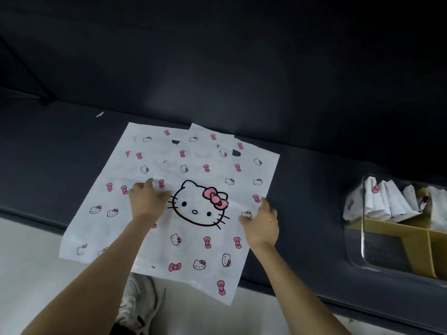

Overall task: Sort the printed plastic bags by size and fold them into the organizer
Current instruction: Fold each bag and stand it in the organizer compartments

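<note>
Dark sofa seat (72, 146) has the printed plastic bags (200, 240) spread flat and overlapping, organizer (391, 232) well off right (folded bags (387, 201) standing in it), left hand (147, 199) pressing flat with straight fingers on the top bag, right hand (262, 223) at its right edge, can't tell if it's pinching.

Both bare forearms reach forward, well apart. The left hand (148, 199) lies palm down, fingers straight and angled to its right. The right hand (261, 223) is also palm down, thumb raised, fingers bent toward the left hand.
</note>
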A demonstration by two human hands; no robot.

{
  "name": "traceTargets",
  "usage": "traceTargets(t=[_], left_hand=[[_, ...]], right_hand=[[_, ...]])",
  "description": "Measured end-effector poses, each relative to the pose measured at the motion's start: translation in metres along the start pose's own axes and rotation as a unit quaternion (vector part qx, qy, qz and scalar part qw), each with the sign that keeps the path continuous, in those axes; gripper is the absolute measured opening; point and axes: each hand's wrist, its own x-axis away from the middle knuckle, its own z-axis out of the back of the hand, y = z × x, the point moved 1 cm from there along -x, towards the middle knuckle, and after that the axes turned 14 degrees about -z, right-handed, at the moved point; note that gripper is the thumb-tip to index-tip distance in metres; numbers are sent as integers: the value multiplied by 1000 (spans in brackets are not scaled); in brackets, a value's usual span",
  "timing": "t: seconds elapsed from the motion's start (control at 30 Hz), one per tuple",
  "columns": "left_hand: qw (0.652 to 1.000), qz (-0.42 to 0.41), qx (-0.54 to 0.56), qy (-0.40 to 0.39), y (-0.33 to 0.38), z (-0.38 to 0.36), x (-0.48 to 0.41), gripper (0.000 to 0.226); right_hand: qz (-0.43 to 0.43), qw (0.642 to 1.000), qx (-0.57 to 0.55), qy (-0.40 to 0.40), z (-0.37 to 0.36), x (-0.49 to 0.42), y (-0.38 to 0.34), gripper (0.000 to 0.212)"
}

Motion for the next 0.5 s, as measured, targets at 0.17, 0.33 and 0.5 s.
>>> traceTargets(t=[0.17,0.33,0.5], left_hand=[[999,23,0,-26,-8,2,-12,57],[996,-17,-3,-83,0,4,-3,22],[988,-122,0,-98,17,-13,33,10]], right_hand=[[2,1000,-16,19,0,-8,5,44],[38,997,20,64,33,-13,29,54],[232,903,228,282,64,-9,75,61]])
